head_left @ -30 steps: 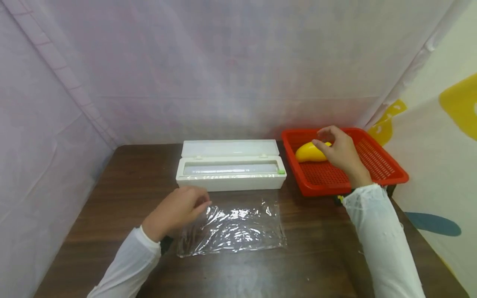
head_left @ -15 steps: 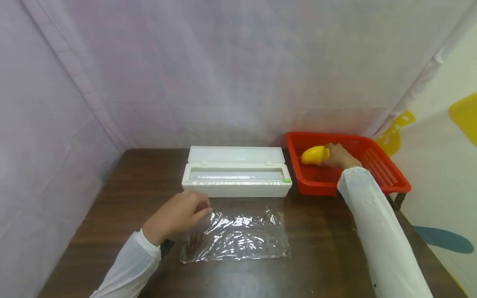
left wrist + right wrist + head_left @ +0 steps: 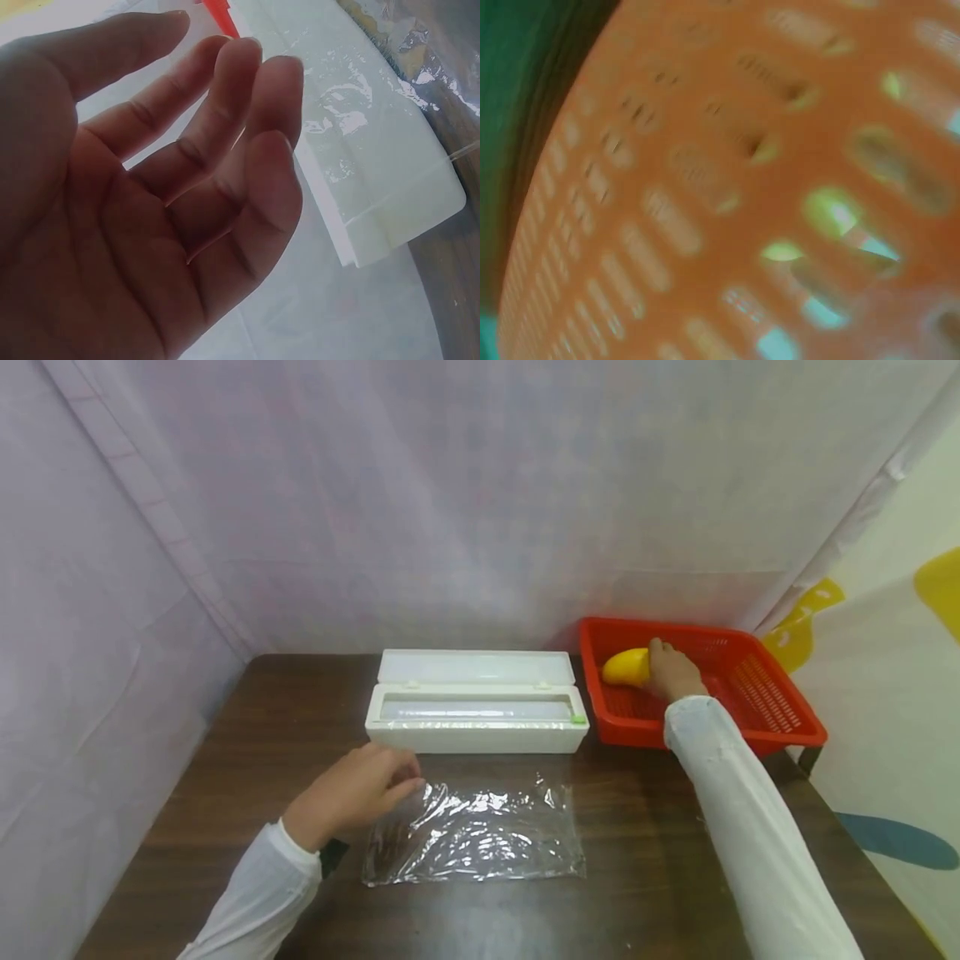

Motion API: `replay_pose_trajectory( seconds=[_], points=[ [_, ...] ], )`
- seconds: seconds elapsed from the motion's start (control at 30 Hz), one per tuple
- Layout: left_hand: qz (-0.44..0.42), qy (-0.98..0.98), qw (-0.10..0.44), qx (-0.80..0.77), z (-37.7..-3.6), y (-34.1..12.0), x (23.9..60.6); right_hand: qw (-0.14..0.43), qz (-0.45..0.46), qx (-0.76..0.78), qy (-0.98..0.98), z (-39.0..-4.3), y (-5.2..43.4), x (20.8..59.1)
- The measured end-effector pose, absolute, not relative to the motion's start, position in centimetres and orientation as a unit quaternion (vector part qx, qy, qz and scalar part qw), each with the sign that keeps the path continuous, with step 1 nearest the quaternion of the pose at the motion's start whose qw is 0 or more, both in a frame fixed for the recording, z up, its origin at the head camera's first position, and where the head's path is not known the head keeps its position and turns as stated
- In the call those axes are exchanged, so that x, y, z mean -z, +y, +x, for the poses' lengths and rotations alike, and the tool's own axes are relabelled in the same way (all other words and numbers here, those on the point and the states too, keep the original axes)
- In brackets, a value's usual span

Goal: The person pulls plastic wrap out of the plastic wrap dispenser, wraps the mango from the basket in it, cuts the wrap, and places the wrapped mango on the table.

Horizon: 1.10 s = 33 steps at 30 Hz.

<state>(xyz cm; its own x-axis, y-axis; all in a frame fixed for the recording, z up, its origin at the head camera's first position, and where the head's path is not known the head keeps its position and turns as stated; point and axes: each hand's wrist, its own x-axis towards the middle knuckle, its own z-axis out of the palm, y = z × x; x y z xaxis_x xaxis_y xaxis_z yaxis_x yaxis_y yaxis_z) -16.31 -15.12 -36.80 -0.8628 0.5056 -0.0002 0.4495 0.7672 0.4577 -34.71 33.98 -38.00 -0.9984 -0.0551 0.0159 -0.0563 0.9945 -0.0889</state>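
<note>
In the red basket [image 3: 628, 732], your right hand [image 3: 673, 672] blocks one end of the yellow fruit [image 3: 626, 667]; right wrist view's super blurry.

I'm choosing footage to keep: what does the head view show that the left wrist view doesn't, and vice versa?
Only the head view: the right hand gripping a yellow mango-shaped fruit inside a red plastic basket.
Only the left wrist view: the empty palm of the left hand.
Both: the left hand, a white box, clear crinkled plastic film and the brown wooden tabletop. A red sliver in the left wrist view may be the basket.
</note>
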Motion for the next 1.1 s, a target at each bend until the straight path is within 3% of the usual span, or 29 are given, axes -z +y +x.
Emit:
replay_pose_trajectory(
  seconds=[0.23,0.83,1.1],
  points=[
    [0.249,0.939,0.077,-0.223,-16.2,-15.2,36.6,0.043,0.036,0.008,-0.998,-34.6,34.2,38.3],
    [0.244,0.941,0.095,-0.214,-16.3,-15.5,36.6,0.006,0.045,-0.008,-0.999,-34.1,34.3,37.8],
    [0.251,0.938,0.095,-0.22,-16.5,-15.4,36.6,0.032,0.059,-0.023,-0.997,-33.6,33.9,36.6]
  ],
)
